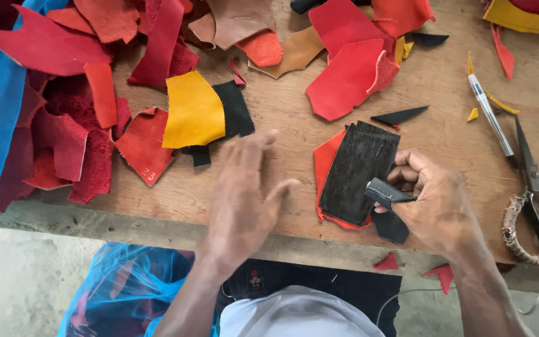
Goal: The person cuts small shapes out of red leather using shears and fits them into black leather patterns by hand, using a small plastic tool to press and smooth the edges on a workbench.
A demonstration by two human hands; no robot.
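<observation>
A small dark leather scrap [389, 192] is pinched between the thumb and the curled fingers of the right hand [435, 209], at the near edge of the wooden workbench [282, 118]; a second dark piece [390, 226] is seen just below it, under the same hand. The left hand [244, 193] is held flat with the fingers spread apart, and nothing is gripped by it; whether it touches the wood cannot be told. Between the two hands a black leather piece [360, 168] is laid on top of a red leather piece [325, 163], whose edge shows on the left side. Below the bench a blue plastic bag [120, 290] is seen, with reddish scraps inside it. Just beyond the left hand a yellow leather piece [193, 112] lies over a black scrap [237, 109]. A large heap of red leather offcuts [76, 100] covers the left part of the bench. To the right a pen [489, 113] and scissors [534, 187] with wrapped handles are placed, well apart from the hands.
</observation>
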